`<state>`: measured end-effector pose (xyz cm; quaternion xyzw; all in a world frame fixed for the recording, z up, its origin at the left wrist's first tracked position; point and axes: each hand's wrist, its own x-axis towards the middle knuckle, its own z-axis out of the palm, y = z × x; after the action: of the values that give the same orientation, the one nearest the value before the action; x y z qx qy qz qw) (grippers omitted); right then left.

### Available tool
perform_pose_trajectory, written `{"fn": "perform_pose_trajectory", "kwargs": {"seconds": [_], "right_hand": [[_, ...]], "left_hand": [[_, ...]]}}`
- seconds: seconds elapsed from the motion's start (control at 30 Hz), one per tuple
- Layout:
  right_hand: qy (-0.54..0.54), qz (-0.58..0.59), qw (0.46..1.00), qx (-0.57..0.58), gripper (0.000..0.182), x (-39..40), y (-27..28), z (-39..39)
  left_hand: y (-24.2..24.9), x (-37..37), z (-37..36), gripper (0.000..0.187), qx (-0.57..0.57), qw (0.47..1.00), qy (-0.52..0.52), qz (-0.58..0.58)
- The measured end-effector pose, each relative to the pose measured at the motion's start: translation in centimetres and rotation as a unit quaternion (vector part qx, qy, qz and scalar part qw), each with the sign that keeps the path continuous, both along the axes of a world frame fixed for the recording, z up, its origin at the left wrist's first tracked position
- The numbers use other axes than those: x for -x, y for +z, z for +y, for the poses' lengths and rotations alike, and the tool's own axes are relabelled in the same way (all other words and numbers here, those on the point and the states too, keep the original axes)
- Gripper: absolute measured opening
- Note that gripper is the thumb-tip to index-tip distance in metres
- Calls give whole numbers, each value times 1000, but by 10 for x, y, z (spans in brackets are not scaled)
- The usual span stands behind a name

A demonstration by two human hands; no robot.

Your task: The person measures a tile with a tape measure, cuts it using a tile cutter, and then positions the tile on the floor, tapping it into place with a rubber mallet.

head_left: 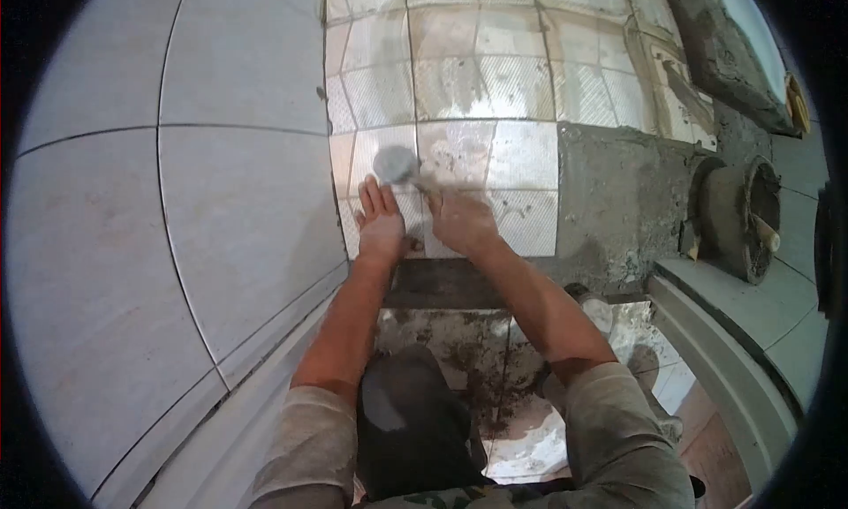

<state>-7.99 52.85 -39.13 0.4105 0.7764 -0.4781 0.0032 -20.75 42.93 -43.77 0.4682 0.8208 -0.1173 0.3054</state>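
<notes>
My right hand (462, 222) is wrapped round the handle of a mallet (396, 165). Its round grey head, slightly blurred, hangs over the pale floor tiles near the left wall. My left hand (382, 225) lies with fingers stretched out on the ribbed tile (347, 231) in the corner by that wall, just below the mallet head. Tiles with thin joints spread out beyond both hands, some smeared with wet grey mortar. To the right of the laid tiles is a patch of bare grey mortar (609, 178).
Large light tiles cover the left wall (88, 218). A mortar-caked bucket (729, 213) lies tipped at the right, with a handle showing in its mouth. Behind it juts a rough ledge (729, 54). A white door frame (715, 359) flanks my right side.
</notes>
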Motion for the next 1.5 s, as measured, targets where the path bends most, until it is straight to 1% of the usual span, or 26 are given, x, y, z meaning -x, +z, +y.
{"fn": "perform_pose_trajectory", "kwargs": {"seconds": [0.03,0.07,0.1,0.13,0.17,0.23,0.3,0.37,0.4,0.43,0.47,0.5,0.53,0.57,0.6,0.73,0.8,0.93,1.0,1.1,1.13,1.2,1.33,1.4,1.43,1.5], "right_hand": [[-4,-40,999,1,39,8,-17,1],[-1,-80,997,5,39,16,-13,5],[1,-80,997,8,39,13,-9,0],[6,-40,999,9,39,6,-3,-7],[15,5,1000,1,39,5,5,-3],[34,-22,999,-8,39,-1,-31,-10],[48,-41,997,-37,39,7,-18,4],[21,-57,998,15,39,15,0,6],[19,-61,998,23,39,9,10,1],[38,-19,999,-17,39,9,19,5],[53,15,998,-44,40,3,24,0],[52,14,998,-44,40,1,19,0],[38,-24,999,-14,41,2,8,6],[24,-60,998,22,41,4,8,10],[29,-58,998,17,41,8,6,14],[21,-10,1000,-15,45,-2,0,-10],[46,-70,995,-51,45,1,-4,0],[60,-18,996,-67,45,6,4,3],[45,-45,997,-34,45,0,-6,-3],[46,-69,994,-65,45,16,-13,6],[48,-72,995,-54,45,11,-15,-3],[32,-65,997,3,47,6,4,1],[68,-104,992,5,48,9,2,14],[43,-105,994,8,48,10,-1,2],[49,-101,994,4,48,14,-8,5],[66,-133,989,11,45,5,-20,-4]], "left_hand": [[6,2,7,123,-7,1000,9,8],[9,4,11,123,-11,1000,10,11],[11,3,9,123,-12,1000,14,5],[10,2,7,123,-13,1000,15,-5],[-11,8,0,124,22,999,-25,28],[1,1,-2,124,20,1000,-7,14],[11,1,8,124,-5,1000,9,3],[3,5,10,125,0,1000,7,9],[-3,4,4,125,10,1000,-4,10],[-25,10,-6,126,15,999,-28,41],[-16,8,-10,126,22,999,-26,39],[1,4,-2,125,20,1000,-3,15],[10,3,10,125,9,1000,18,-8],[10,2,9,124,11,1000,13,-1],[4,6,15,124,6,1000,19,1],[8,1,1,123,40,999,-5,-2],[14,1,11,123,11,1000,14,-4],[7,6,10,123,-20,1000,10,-10],[8,3,8,123,19,1000,0,5],[15,2,10,124,3,1000,2,3],[12,2,1,124,15,1000,3,-1],[2,6,3,127,-10,1000,4,-7],[11,6,15,126,0,1000,16,0],[10,4,8,125,3,1000,13,-11],[-5,7,2,124,6,1000,4,-3],[4,0,-4,124,12,1000,9,-8]]}}
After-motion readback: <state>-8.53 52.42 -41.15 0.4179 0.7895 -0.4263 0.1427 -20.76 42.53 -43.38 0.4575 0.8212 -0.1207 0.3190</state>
